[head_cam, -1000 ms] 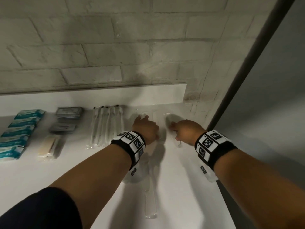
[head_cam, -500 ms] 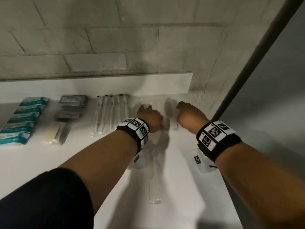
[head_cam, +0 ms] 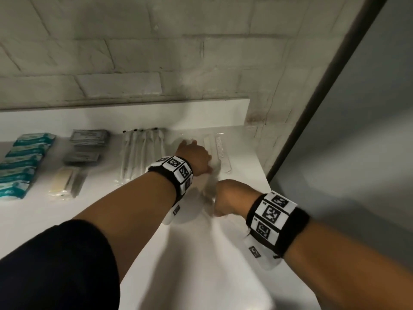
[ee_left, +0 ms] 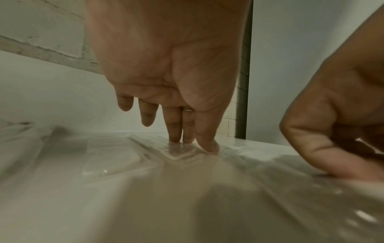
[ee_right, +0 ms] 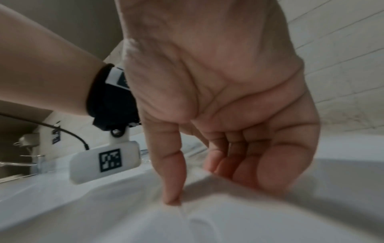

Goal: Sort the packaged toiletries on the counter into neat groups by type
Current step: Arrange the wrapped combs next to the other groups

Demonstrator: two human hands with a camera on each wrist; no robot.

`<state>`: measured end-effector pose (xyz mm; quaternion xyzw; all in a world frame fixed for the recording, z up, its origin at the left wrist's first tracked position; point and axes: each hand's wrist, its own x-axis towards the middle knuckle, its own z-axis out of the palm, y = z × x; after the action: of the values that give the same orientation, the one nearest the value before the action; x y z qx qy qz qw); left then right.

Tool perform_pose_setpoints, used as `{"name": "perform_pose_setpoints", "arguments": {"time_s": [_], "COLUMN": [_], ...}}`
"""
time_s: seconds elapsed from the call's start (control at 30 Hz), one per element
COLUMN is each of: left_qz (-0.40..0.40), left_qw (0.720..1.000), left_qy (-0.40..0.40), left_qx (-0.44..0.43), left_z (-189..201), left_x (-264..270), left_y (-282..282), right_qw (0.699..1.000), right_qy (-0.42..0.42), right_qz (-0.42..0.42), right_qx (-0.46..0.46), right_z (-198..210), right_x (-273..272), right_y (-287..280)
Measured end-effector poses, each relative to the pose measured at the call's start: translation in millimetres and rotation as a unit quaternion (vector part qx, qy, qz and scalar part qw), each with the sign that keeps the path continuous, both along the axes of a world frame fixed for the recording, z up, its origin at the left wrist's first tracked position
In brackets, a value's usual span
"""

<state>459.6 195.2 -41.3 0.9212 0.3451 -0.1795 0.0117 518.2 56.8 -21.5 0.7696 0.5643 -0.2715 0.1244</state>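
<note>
My left hand [head_cam: 194, 153] reaches to the back of the white counter [head_cam: 67, 220]. Its straight fingertips [ee_left: 174, 139] press a clear plastic packet [ee_left: 180, 154] flat, left of two clear comb packets [head_cam: 220, 151]. My right hand [head_cam: 225, 198] is nearer me, knuckles up. In the right wrist view the thumb [ee_right: 172, 197] and curled fingers [ee_right: 220, 164] pinch up a fold of another clear packet [ee_right: 199, 177], which is blurred. Sorted rows lie to the left: teal packets [head_cam: 22, 162], grey sachets [head_cam: 89, 139], a beige packet [head_cam: 61, 182] and long thin packets [head_cam: 143, 153].
The counter ends at its right edge [head_cam: 268, 182] beside a dark post [head_cam: 324, 86] and a grey wall. A low white upstand [head_cam: 134, 117] and brick wall close the back. A tap [ee_right: 27, 143] stands far to the left.
My right hand has pulled back toward me from beside the comb packets and now pinches a packet lower on the counter. The left hand has stayed on its packet.
</note>
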Motion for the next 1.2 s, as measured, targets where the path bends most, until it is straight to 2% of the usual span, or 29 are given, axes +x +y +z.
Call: {"name": "perform_pose_setpoints", "arguments": {"time_s": [0.13,0.23,0.33,0.4,0.43,0.53,0.6,0.67,0.87,0.97,1.2], "left_qz": [0.008,0.039,0.067,0.069,0.062,0.018,0.011,0.023,0.038,0.039,0.042], "left_qw": [0.999,0.990,0.980,0.979,0.980,0.992,0.996,0.996,0.995,0.993,0.994], "left_qy": [-0.050,-0.135,-0.186,-0.191,-0.188,-0.126,-0.085,-0.085,-0.090,-0.111,-0.098], "left_qx": [-0.008,-0.009,-0.001,-0.005,-0.001,0.019,0.006,-0.003,0.003,0.010,-0.002], "left_z": [-2,-1,1,-2,-4,-5,-6,-8,-7,-6,-9], "left_x": [0,-2,0,4,8,22,28,31,40,42,41], "left_y": [2,3,1,-5,-8,-13,-13,-14,-21,-23,-25], "right_qw": [0.999,0.993,0.964,0.942,0.944,0.968,0.984,0.992,0.992,0.992,0.992], "right_qy": [0.044,0.085,0.149,0.169,0.151,0.021,-0.022,-0.052,-0.072,-0.073,-0.051], "right_qz": [-0.024,-0.079,-0.205,-0.248,-0.229,-0.127,-0.045,0.029,0.058,0.043,0.040], "right_qx": [0.014,0.030,0.080,0.149,0.181,0.216,0.173,0.114,0.084,0.098,0.107], "right_z": [-5,3,13,15,14,4,1,0,-1,-3,-7], "right_x": [19,50,88,107,114,130,130,130,134,133,135], "right_y": [-2,4,24,36,41,48,46,45,49,51,53]}}
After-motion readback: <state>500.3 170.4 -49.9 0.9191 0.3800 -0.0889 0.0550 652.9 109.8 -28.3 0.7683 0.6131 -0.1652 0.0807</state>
